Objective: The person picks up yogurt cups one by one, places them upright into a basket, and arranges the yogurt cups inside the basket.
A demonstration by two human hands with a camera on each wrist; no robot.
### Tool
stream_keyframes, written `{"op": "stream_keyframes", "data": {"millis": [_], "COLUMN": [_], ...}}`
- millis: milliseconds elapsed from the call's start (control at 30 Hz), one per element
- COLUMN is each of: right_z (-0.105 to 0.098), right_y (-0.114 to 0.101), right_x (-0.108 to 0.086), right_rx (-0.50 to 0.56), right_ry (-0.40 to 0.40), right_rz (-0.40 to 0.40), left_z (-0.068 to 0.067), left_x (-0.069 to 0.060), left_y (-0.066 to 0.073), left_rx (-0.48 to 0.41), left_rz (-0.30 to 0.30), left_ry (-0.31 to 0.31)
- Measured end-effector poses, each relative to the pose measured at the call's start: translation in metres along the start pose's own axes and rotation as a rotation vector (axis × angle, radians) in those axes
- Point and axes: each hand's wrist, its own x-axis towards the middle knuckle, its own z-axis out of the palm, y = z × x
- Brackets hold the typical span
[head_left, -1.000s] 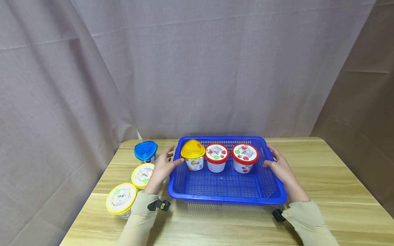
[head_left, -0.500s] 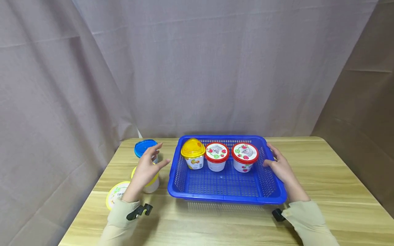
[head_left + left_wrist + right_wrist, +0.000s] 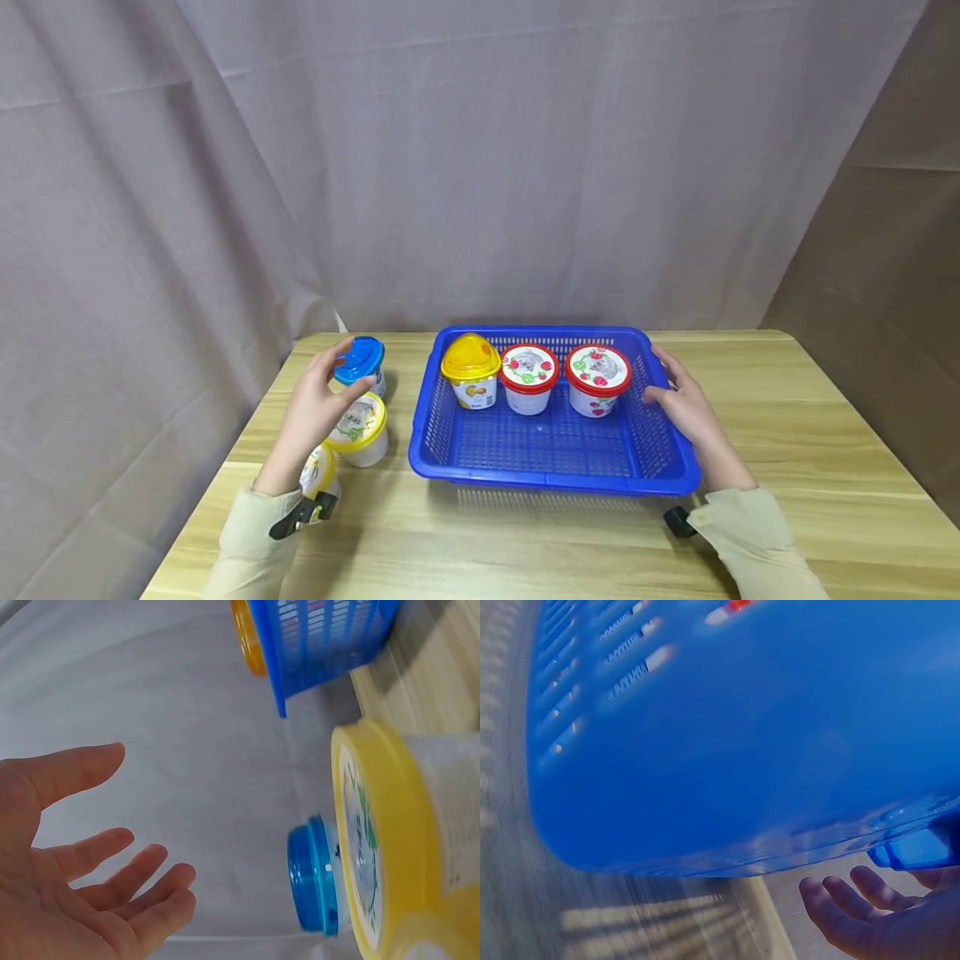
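Note:
In the head view, my left hand [image 3: 311, 417] hovers over the tubs at the left, thumb and fingers apart, holding nothing. Near its fingertips is a tub with a blue lid [image 3: 363, 357]. Beneath the hand stands a tub with a yellow-rimmed lid [image 3: 363, 421], and a second yellow-rimmed tub [image 3: 321, 471] is partly hidden by my wrist. My right hand [image 3: 692, 414] holds the right rim of a blue plastic basket [image 3: 551, 481], thumb over the edge. Inside stand a tub with a domed yellow lid [image 3: 471, 367] and two red-rimmed tubs [image 3: 529, 375], [image 3: 597, 375].
A wooden table [image 3: 757, 417] carries everything. A grey curtain [image 3: 525, 167] hangs behind its back edge and along the left side, and a brownish cloth [image 3: 892, 250] hangs at the right.
My left hand has left the basket's left side and moved left over the tubs outside it. My right hand stays at the right rim, and the basket has not shifted.

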Motion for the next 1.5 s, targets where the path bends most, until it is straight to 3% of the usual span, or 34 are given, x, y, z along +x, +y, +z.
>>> {"op": "stream_keyframes", "data": {"millis": [200, 500, 900, 1167, 1367, 1500], "right_z": [-0.001, 0.001, 0.0, -0.001, -0.001, 0.001], "right_y": [0.003, 0.008, 0.007, 0.006, 0.004, 0.001], "right_x": [-0.005, -0.004, -0.001, 0.001, 0.001, 0.001], "right_rx": [0.006, 0.007, 0.034, 0.054, 0.042, 0.039], "right_ry": [-0.011, -0.006, -0.008, -0.01, -0.006, -0.006], "right_rz": [0.011, 0.002, 0.014, 0.016, 0.013, 0.0], "left_z": [-0.005, -0.01, -0.014, -0.02, -0.033, -0.046], "left_x": [0.005, 0.016, 0.021, 0.014, 0.003, -0.01], "left_y": [-0.01, -0.028, -0.027, -0.018, -0.016, -0.024], "left_rx": [0.08, 0.124, 0.111, 0.076, 0.156, 0.184], "left_rz": [-0.048, -0.137, -0.159, -0.146, -0.15, -0.128], "left_ry": [-0.021, -0.031, -0.046, -0.047, -0.033, 0.005]}}
